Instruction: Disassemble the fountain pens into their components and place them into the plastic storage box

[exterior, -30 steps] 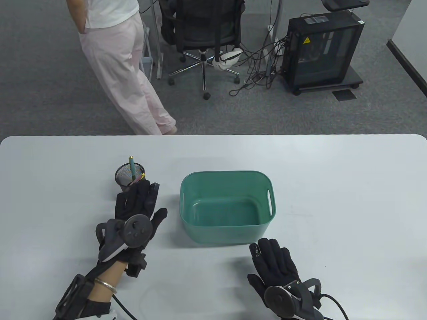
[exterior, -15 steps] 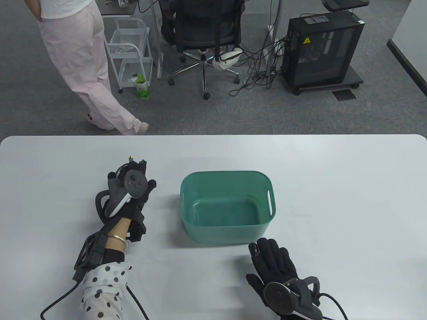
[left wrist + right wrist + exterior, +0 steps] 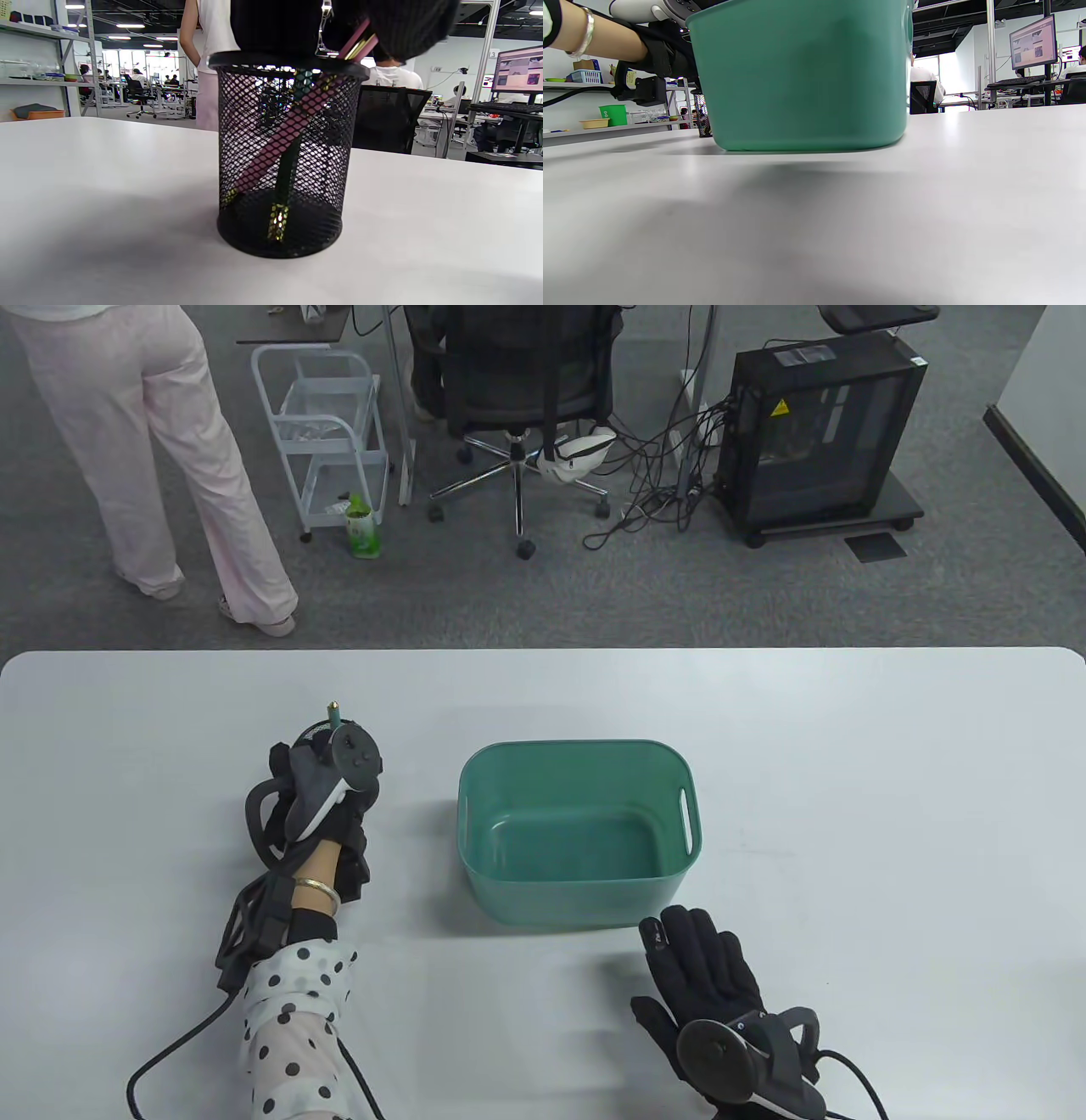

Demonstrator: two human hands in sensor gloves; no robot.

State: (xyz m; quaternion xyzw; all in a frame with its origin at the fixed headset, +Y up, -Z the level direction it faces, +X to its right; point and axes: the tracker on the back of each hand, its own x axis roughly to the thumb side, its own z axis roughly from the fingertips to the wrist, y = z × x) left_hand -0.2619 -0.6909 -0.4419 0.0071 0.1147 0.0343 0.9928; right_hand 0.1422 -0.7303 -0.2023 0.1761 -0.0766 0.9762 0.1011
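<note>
A black mesh pen cup stands on the white table, left of the green plastic box. A pink pen leans in it beside a dark green pen, whose tip shows above my left hand. That hand hangs over the cup's rim, its fingers curled round the pink pen's top. The table view hides most of the cup under the hand and its tracker. My right hand lies flat and open on the table just in front of the box, holding nothing.
The box is empty inside. A cable trails from my left wrist across the table's near edge. Beyond the far edge are a person in pink trousers, a white cart, an office chair and a computer case.
My left hand moved forward from beside the cup to over its top and curled its fingers down onto the pens. The right hand barely shifted. The person behind walked left.
</note>
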